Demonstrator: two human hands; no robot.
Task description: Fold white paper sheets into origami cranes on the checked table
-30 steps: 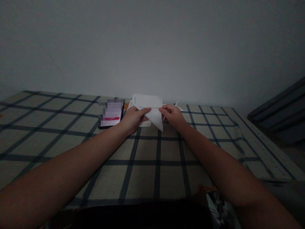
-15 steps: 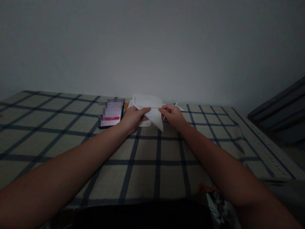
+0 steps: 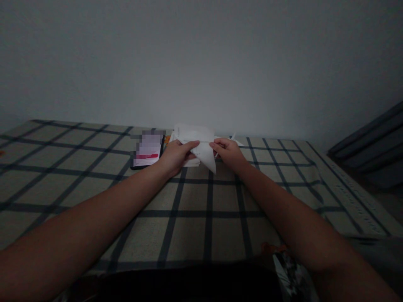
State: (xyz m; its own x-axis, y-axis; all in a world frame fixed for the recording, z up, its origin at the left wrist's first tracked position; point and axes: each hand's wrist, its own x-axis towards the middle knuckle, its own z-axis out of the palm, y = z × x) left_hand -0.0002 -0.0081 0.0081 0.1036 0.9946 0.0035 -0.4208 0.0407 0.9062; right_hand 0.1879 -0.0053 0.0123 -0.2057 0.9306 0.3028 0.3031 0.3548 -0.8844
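Note:
A white sheet of paper point(image 3: 206, 155) is held between my two hands, with a crease across its middle and a pointed corner hanging toward me. My left hand point(image 3: 180, 154) is closed on its left side, thumb on top along the crease. Fingertips of my right hand point(image 3: 227, 150) pinch the right side of the same crease. The upper part of the paper stands tilted behind my thumbs. Beneath and beside my left hand lie more white papers point(image 3: 192, 162), partly hidden by it.
Left of my hands, a phone or tablet point(image 3: 147, 151) with a lit, partly blurred screen lies on the checked cloth point(image 3: 201, 226). A plain wall point(image 3: 201, 63) rises behind. Dark folded fabric point(image 3: 371, 147) is at the right edge. A patterned item point(image 3: 292, 272) lies near my right forearm.

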